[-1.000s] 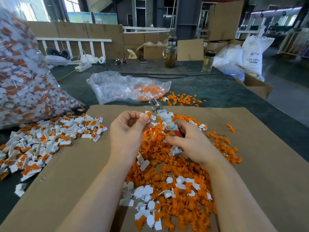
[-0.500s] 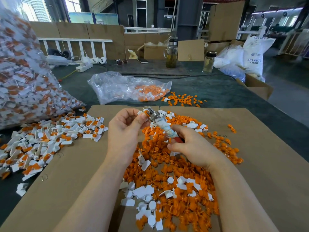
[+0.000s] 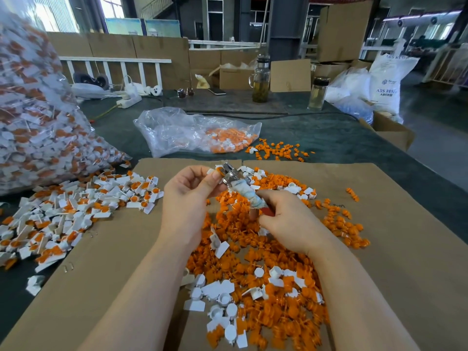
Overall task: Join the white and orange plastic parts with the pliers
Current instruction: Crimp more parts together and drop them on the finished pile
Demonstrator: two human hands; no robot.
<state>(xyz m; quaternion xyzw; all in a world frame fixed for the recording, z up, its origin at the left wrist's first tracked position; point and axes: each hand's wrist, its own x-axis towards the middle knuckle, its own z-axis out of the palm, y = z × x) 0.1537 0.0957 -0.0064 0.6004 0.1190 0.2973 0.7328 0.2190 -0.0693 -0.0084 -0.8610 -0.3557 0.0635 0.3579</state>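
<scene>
Loose parts are covering the cardboard-lined tabletop (image 3: 379, 249). The left hand (image 3: 187, 196) is pinching a white-and-orange part (image 3: 215, 171) at the pliers (image 3: 234, 179), which the right hand (image 3: 286, 219) is gripping. Squeezing likely comes next.

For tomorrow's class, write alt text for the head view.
A left hand pinches a white and orange part in the pliers gripped by the right hand, above loose orange parts on cardboard.

Bare cardboard (image 3: 405, 249) right of the orange heap (image 3: 253, 249); assembled-parts pile (image 3: 76, 211) and bulging bag (image 3: 33, 127) crowding the left
</scene>
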